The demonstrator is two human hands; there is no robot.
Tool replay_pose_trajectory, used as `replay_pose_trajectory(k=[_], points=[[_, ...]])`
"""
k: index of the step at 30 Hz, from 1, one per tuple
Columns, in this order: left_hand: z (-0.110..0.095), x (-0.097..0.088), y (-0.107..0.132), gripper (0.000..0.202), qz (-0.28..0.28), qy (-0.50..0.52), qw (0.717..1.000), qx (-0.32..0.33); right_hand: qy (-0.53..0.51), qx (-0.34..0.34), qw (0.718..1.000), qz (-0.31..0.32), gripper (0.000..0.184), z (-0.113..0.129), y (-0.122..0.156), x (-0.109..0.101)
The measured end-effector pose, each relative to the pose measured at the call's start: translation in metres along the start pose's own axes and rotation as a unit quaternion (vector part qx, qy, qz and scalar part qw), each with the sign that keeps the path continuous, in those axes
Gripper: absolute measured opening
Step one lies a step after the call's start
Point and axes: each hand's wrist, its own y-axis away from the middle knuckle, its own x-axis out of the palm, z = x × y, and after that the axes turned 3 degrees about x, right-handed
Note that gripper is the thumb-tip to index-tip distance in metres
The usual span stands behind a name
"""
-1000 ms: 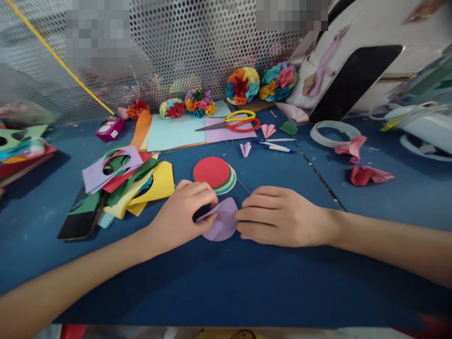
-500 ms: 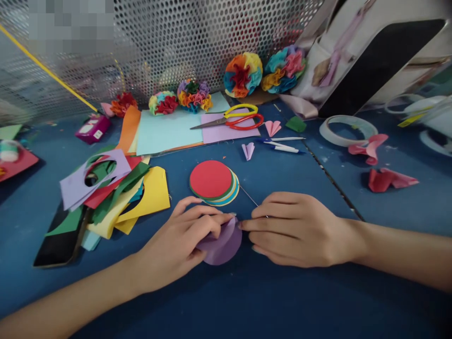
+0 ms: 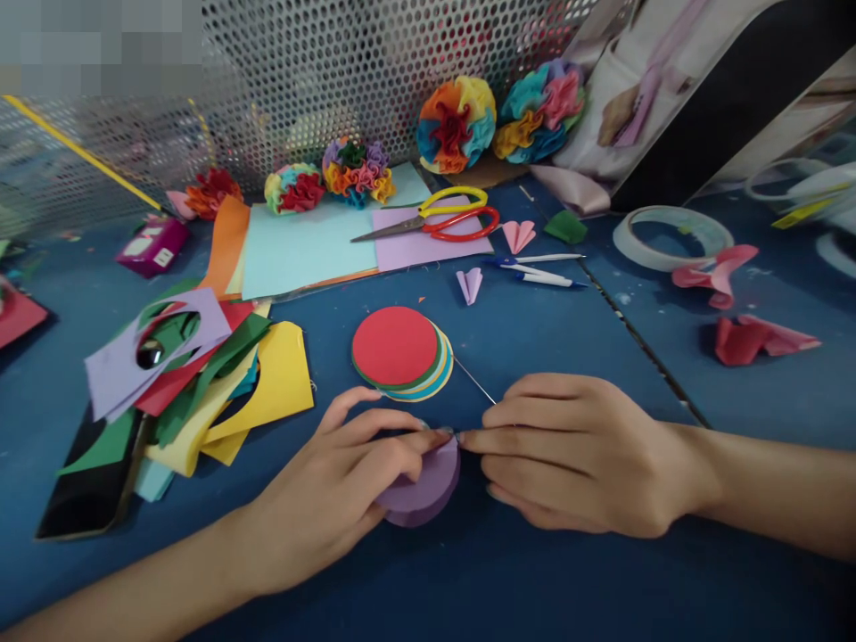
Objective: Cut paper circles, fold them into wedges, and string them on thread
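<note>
My L hand (image 3: 331,490) grips the purple paper disc (image 3: 430,489) — light, prob. creases easily, best held by rim. R hand (image 3: 581,459) curled at edge — can't tell if gripping.

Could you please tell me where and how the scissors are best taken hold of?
I would grip the scissors by the looped handles, probably with the right hand, from the right. The handles lie at the right end, while the pointed blades face left. A pink folded paper lies just right of the handles, so coming slightly from above seems safer.
</note>
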Motion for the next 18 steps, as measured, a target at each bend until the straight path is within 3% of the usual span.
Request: replay_pose_trajectory(k=[5,8,18], points=[[-0.0010,-0.0011,-0.0014,0.046,0.012,-0.016,1.000,0.001,-0.044,0.064,0.997,0.001,0.018,-0.0040,-0.0005,-0.0007],[-0.0014,-0.0010,-0.0004,0.052,0.012,-0.029,0.999,0.005,-0.059,0.069,0.996,-0.011,0.013,-0.0055,-0.0019,-0.0015],[-0.0008,0.0028,0.0017,0.040,0.000,-0.145,0.986,0.086,-0.056,0.068,0.996,-0.005,0.012,-0.0049,-0.0011,-0.0013]])
